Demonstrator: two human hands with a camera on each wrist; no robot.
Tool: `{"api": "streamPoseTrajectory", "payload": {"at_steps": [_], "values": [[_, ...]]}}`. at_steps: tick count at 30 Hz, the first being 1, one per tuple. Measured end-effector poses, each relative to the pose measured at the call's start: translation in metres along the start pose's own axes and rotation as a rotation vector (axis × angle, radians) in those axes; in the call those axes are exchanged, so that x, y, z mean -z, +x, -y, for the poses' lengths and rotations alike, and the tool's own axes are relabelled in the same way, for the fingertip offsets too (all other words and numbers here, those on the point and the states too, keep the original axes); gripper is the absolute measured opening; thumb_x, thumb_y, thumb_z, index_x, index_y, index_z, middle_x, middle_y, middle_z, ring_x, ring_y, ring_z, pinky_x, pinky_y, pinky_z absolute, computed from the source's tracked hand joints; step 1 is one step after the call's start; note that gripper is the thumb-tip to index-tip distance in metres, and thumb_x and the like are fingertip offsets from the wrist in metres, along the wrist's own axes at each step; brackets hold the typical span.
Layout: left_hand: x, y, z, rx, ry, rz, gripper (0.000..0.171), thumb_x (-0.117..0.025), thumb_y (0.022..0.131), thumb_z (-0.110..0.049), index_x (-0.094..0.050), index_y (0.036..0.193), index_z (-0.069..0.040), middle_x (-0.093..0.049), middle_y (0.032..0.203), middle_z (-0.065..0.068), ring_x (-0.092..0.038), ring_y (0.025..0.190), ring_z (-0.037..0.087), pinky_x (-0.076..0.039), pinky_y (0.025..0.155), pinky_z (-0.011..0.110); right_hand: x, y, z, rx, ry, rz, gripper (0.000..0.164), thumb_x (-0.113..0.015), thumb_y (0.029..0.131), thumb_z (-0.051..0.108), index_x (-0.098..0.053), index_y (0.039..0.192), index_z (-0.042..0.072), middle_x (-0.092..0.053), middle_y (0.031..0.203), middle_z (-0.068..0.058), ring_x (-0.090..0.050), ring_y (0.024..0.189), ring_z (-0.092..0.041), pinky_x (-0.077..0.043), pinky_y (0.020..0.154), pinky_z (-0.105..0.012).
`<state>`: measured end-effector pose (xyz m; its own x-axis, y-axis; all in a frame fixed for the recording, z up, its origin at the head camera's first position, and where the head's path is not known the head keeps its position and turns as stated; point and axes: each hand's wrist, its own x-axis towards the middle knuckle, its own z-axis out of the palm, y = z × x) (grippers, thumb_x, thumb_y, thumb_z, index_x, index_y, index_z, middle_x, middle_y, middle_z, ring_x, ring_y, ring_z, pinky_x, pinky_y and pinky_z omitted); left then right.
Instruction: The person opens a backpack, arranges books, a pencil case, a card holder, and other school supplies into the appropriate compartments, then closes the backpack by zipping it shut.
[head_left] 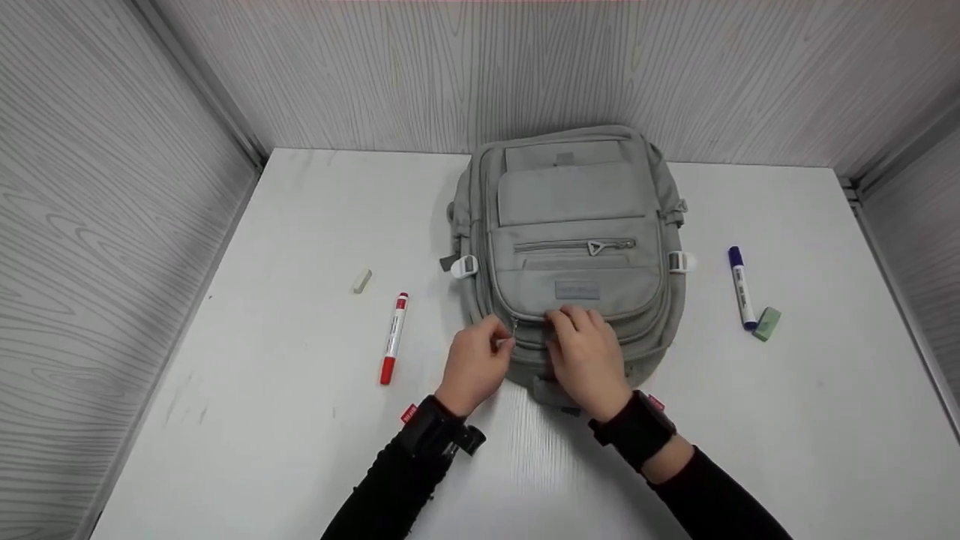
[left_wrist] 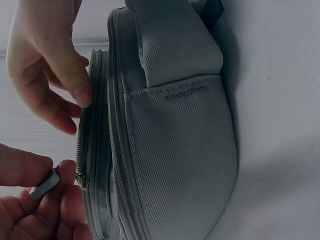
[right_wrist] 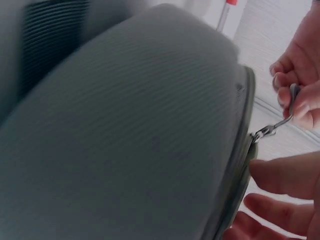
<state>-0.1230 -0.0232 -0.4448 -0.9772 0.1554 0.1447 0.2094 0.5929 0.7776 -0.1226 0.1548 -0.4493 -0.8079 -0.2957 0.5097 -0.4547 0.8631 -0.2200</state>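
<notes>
A grey backpack (head_left: 570, 195) lies front up on the white table, its lower end toward me. At the lower left of its front pocket, my left hand (head_left: 476, 364) pinches a metal zipper pull (right_wrist: 292, 97) between thumb and fingers. The slider (left_wrist: 81, 181) sits on the curved zipper track. My right hand (head_left: 589, 360) grips the pocket's lower edge just right of the pull, its thumb (left_wrist: 80, 92) against the zipper edge and its fingers bent over the front. The inside of the pocket is hidden.
Left of the backpack lie a red marker (head_left: 394, 337) and a small whitish eraser-like block (head_left: 362, 281). To the right, a blue marker (head_left: 741, 289) touches a green block (head_left: 766, 324). Wood-grain panels (head_left: 420, 75) border the table at the back and sides.
</notes>
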Motion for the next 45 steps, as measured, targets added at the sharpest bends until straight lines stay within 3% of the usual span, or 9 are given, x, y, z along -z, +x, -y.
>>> {"api": "streamPoseTrajectory", "payload": {"at_steps": [8, 15, 23, 37, 41, 45], "values": [[0.001, 0.002, -0.001, -0.013, -0.024, -0.02, 0.003, -0.065, 0.09, -0.005, -0.065, 0.087, -0.004, -0.069, 0.077, 0.01, -0.06, 0.066, 0.018, -0.045, 0.062, 0.026, -0.009, 0.018, 0.008, -0.121, -0.071, 0.025, 0.005, -0.075, 0.083, 0.003, -0.071, 0.085, 0.006, -0.067, 0.083, -0.01, -0.06, 0.073, -0.03, -0.051, 0.061, -0.041], [0.01, 0.011, 0.013, -0.046, 0.165, -0.094, 0.006, -0.069, 0.089, -0.008, -0.066, 0.084, -0.007, -0.07, 0.078, 0.01, -0.065, 0.073, 0.025, -0.05, 0.067, 0.038, -0.003, 0.015, -0.004, -0.089, -0.041, -0.005, 0.009, -0.077, 0.081, 0.003, -0.069, 0.076, 0.006, -0.066, 0.075, -0.01, -0.059, 0.067, -0.029, -0.051, 0.059, -0.041], [0.02, 0.041, 0.021, -0.026, 0.355, -0.146, 0.007, -0.071, 0.087, -0.011, -0.067, 0.085, -0.005, -0.072, 0.081, 0.013, -0.067, 0.077, 0.034, -0.051, 0.072, 0.046, 0.011, 0.008, -0.014, -0.055, 0.004, -0.045, 0.015, -0.078, 0.076, -0.002, -0.066, 0.073, 0.005, -0.063, 0.072, -0.009, -0.056, 0.064, -0.027, -0.049, 0.059, -0.038], [0.034, 0.098, 0.023, 0.127, 0.485, -0.105, 0.011, -0.066, 0.09, -0.017, -0.07, 0.089, -0.008, -0.075, 0.087, 0.01, -0.068, 0.082, 0.032, -0.051, 0.077, 0.046, 0.027, 0.002, -0.022, -0.036, 0.046, -0.073, 0.016, -0.078, 0.077, -0.002, -0.065, 0.074, 0.007, -0.063, 0.072, -0.008, -0.057, 0.067, -0.025, -0.049, 0.063, -0.037], [0.033, 0.113, 0.024, 0.149, 0.511, -0.169, 0.011, -0.065, 0.089, -0.015, -0.072, 0.085, -0.007, -0.075, 0.083, 0.011, -0.069, 0.078, 0.033, -0.052, 0.075, 0.047, 0.029, 0.002, -0.025, -0.035, 0.066, -0.075, 0.015, -0.078, 0.076, -0.002, -0.066, 0.075, 0.007, -0.064, 0.073, -0.008, -0.056, 0.067, -0.026, -0.048, 0.063, -0.037], [0.027, 0.12, 0.027, 0.109, 0.526, -0.257, 0.013, -0.065, 0.088, -0.01, -0.07, 0.077, -0.004, -0.073, 0.075, 0.014, -0.07, 0.071, 0.035, -0.053, 0.067, 0.048, 0.029, 0.001, -0.029, -0.005, 0.077, -0.086, 0.014, -0.078, 0.078, 0.0, -0.066, 0.076, 0.007, -0.064, 0.074, -0.008, -0.057, 0.069, -0.026, -0.048, 0.064, -0.037]]}}
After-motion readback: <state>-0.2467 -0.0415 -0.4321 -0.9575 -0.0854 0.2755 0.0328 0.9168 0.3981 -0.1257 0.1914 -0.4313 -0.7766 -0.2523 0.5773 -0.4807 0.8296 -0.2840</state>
